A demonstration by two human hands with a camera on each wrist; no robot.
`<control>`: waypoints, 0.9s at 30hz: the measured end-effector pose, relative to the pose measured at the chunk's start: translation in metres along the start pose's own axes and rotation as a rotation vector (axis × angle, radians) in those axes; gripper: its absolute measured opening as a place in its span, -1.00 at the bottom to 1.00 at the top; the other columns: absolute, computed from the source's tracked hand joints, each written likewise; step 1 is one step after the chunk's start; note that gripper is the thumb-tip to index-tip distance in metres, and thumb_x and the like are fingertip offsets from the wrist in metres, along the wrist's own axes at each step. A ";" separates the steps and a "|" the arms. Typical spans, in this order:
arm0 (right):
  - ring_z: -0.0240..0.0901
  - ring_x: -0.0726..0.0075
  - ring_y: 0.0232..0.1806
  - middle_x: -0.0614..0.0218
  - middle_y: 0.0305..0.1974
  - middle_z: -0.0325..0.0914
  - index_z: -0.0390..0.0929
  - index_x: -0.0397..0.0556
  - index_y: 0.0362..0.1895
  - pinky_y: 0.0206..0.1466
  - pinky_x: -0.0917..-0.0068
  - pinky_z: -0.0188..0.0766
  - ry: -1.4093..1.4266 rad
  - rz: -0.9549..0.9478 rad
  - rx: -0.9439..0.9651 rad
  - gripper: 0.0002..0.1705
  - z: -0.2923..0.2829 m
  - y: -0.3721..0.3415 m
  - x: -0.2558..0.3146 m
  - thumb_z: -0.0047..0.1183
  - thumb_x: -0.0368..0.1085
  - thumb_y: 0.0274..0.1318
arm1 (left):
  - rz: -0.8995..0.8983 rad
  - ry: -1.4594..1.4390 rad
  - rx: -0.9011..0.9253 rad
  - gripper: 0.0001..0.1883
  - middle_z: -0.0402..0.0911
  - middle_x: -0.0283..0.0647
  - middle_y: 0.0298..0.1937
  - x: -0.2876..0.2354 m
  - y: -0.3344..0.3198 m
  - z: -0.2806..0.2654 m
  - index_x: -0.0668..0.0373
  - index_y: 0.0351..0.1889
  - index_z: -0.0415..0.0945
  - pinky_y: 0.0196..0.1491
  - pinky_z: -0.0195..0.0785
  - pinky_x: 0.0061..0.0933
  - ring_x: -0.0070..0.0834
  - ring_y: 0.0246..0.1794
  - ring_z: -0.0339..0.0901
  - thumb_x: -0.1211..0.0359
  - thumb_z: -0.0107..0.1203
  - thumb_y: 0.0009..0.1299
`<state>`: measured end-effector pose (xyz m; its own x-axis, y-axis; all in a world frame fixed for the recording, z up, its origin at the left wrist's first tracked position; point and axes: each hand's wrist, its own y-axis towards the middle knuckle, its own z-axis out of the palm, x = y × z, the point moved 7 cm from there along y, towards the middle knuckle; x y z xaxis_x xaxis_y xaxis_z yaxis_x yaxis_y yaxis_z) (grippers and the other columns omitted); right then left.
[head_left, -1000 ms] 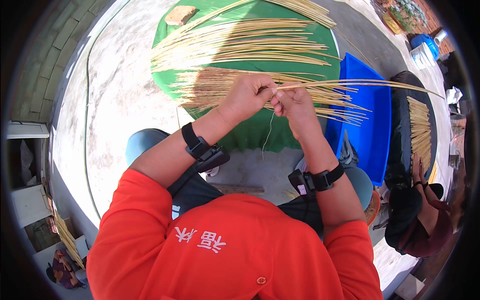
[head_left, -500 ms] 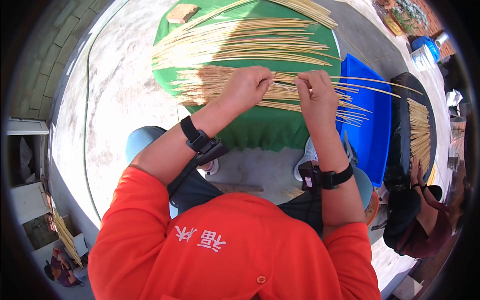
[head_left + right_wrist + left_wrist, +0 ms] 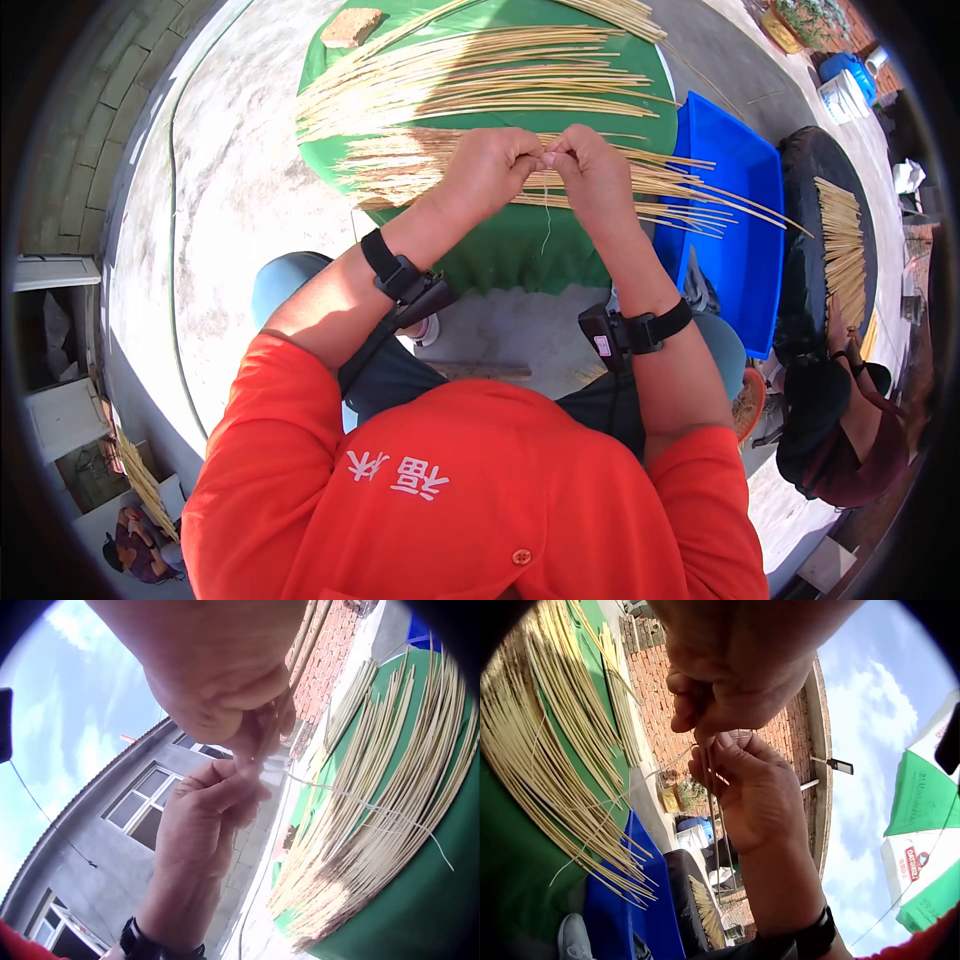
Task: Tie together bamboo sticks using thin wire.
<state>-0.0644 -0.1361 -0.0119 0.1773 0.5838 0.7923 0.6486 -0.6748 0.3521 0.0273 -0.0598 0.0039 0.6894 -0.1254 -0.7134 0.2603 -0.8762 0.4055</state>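
In the head view my left hand (image 3: 490,165) and right hand (image 3: 592,180) meet fingertip to fingertip above the green table. The left hand pinches the ends of a couple of thin straw-coloured stalks (image 3: 718,817), which run past the right hand in the left wrist view. My right thumb and fingers pinch white string (image 3: 547,215) close against those ends. A loose tail of the string dangles below the fingertips, and in the right wrist view it trails across the stalks lying behind. The pinched spot itself is mostly hidden by fingers.
Rows of long stalks (image 3: 540,85) lie on the green cloth (image 3: 520,262), with a brick (image 3: 351,28) at the far left. A blue bin (image 3: 735,270) stands to the right. Beyond it, another person's hands (image 3: 840,318) touch a bundle of stalks (image 3: 842,245) on a dark surface.
Half a second ago my hands were apart, string stretched between them; the right hand has come back left to the left hand. The held stalks' far ends have dropped lower.
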 end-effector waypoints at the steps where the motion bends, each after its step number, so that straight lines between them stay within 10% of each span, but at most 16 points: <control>1: 0.39 0.17 -0.46 0.28 -0.51 0.44 0.41 -0.08 -0.49 -0.39 0.35 0.31 -0.092 -0.049 -0.032 -0.90 -0.001 0.000 0.007 0.08 -0.41 -0.17 | -0.029 0.015 0.017 -0.90 0.51 -0.15 -0.53 0.004 0.001 0.001 0.25 -0.48 0.50 -0.46 0.28 -0.39 -0.27 -0.55 0.45 0.40 0.11 0.16; 5: 0.46 0.29 -0.44 0.30 -0.50 0.47 0.36 -0.12 -0.50 -0.37 0.44 0.37 0.011 -0.042 -0.155 -0.91 -0.019 0.015 0.022 0.02 -0.42 -0.06 | -0.045 0.224 0.149 -0.93 0.53 -0.18 -0.51 0.035 -0.005 0.020 0.24 -0.49 0.49 -0.38 0.32 -0.38 -0.25 -0.51 0.48 0.43 0.10 0.14; 11: 0.52 0.25 -0.44 0.13 -0.40 0.47 0.23 -0.14 -0.28 -0.28 0.52 0.49 0.910 0.214 -0.044 -0.87 -0.019 0.039 0.023 -0.25 -0.32 0.24 | -0.001 0.148 0.072 -0.94 0.54 -0.17 -0.49 0.057 0.011 0.006 0.18 -0.44 0.49 -0.36 0.33 -0.35 -0.24 -0.46 0.49 0.43 0.09 0.14; 27: 0.43 0.57 -0.49 0.35 -0.54 0.43 0.25 -0.13 -0.38 -0.37 0.68 0.35 0.645 -0.059 -0.245 -0.91 -0.059 0.030 0.041 -0.17 -0.40 0.18 | -0.308 0.501 0.086 -0.97 0.54 -0.24 -0.51 0.212 0.029 0.036 0.03 -0.50 0.53 -0.30 0.33 -0.25 -0.22 -0.34 0.47 0.34 0.12 0.12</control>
<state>-0.0811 -0.1592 0.0606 -0.3776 0.2885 0.8799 0.4447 -0.7770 0.4456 0.1568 -0.1284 -0.1559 0.8312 0.3575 -0.4258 0.4579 -0.8746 0.1595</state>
